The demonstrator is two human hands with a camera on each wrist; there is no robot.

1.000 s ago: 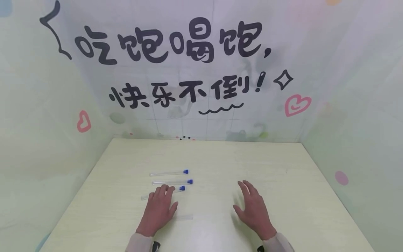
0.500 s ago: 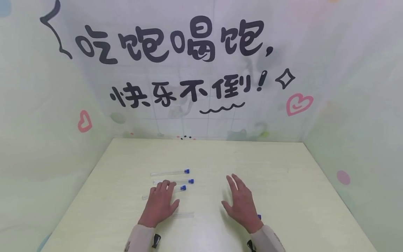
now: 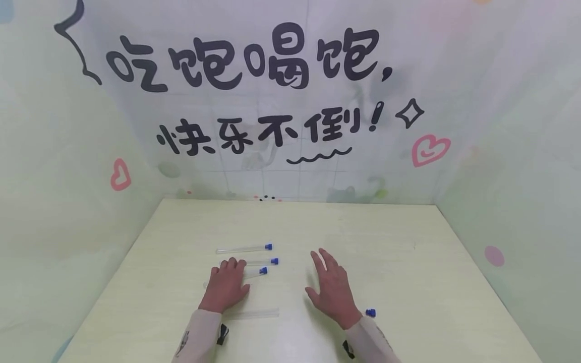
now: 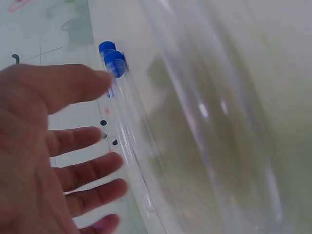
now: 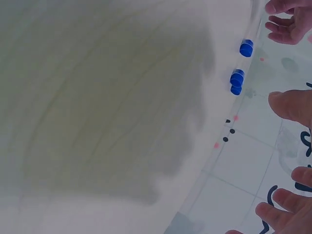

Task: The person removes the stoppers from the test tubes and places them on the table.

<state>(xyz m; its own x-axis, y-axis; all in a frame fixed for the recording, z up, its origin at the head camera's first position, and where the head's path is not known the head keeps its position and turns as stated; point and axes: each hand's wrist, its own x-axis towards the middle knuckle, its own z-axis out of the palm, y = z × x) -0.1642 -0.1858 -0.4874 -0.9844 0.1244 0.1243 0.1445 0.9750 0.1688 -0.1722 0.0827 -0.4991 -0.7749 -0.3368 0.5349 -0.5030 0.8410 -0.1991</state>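
Observation:
Three clear test tubes with blue caps lie on the left half of the table: a far tube, a middle tube and a nearer tube. My left hand is over the nearer two, covering parts of them, with fingers spread and nothing held. Closer to me lies an uncapped tube, large in the left wrist view, where its clear wall crosses the frame. My right hand, fingers extended and grasping nothing, is above the table right of the tubes. A loose blue cap lies beside the right wrist.
The pale wooden table is enclosed by a printed fabric backdrop at the back and both sides. Black lettering and pink hearts decorate it. Light sleeves cover both wrists.
My right hand has moved left and slightly forward, so the loose blue cap has come into view. My left hand has shifted slightly forward, showing more of the uncapped tube. The tubes stay put.

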